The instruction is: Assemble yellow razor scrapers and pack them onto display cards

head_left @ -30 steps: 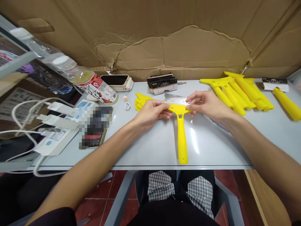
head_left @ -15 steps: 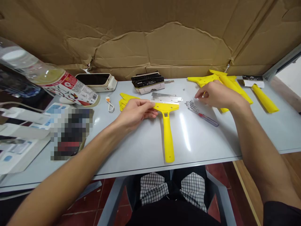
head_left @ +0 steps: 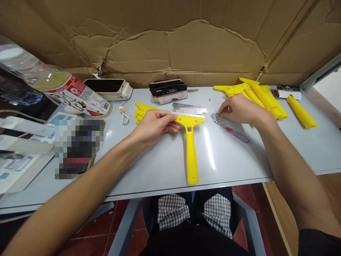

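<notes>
Pinning the yellow plastic scraper (head_left: pixel 190 156) against the table, the left hand (head_left: pixel 153 128) is curling its fingers over the head's end, holding the steel blade (head_left: pixel 188 114) square along the top edge. The right hand (head_left: pixel 241 110) is pinching thumb and forefinger nearly shut just above loose screws (head_left: pixel 217 119), any hold too small to tell, beside a screwdriver (head_left: pixel 237 135); spare blades (head_left: pixel 186 108) and yellow scrapers (head_left: pixel 263 103) are lying beyond.

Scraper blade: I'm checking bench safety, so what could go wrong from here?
The blade looks unfastened on the scraper, so it may slip under the left hand and cut a finger. The loose screws by the right hand could also scatter if brushed.
</notes>
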`<act>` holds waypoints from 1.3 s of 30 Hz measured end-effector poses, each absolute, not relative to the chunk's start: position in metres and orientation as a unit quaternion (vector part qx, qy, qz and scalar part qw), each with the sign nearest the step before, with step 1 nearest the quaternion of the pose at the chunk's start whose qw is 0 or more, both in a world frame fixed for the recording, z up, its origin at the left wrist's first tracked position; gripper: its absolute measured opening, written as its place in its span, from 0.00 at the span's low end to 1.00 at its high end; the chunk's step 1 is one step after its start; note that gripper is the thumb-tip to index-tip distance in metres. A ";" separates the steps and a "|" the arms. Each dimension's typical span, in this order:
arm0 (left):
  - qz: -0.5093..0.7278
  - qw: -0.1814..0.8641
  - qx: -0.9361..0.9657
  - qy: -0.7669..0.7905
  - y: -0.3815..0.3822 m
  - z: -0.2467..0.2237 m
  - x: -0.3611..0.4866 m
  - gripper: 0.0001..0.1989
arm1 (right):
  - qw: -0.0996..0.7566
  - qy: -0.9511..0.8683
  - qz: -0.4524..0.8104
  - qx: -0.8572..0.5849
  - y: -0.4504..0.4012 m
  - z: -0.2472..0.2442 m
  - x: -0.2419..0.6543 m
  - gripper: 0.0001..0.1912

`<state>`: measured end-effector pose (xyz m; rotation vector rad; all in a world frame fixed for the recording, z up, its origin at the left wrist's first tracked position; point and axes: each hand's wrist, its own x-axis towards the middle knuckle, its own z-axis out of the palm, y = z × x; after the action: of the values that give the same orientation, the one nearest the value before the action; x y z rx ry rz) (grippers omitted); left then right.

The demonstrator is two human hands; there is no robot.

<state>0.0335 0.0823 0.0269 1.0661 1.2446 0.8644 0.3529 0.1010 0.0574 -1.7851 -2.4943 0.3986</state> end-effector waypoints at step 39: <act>0.340 0.635 0.491 0.490 0.054 0.022 0.053 0.10 | 0.280 -0.850 0.236 -0.378 0.057 0.043 0.267 0.04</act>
<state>0.0531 0.0537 0.0218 1.1215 1.1204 0.7759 0.2673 0.0568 0.0434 -1.0148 -2.2791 0.6332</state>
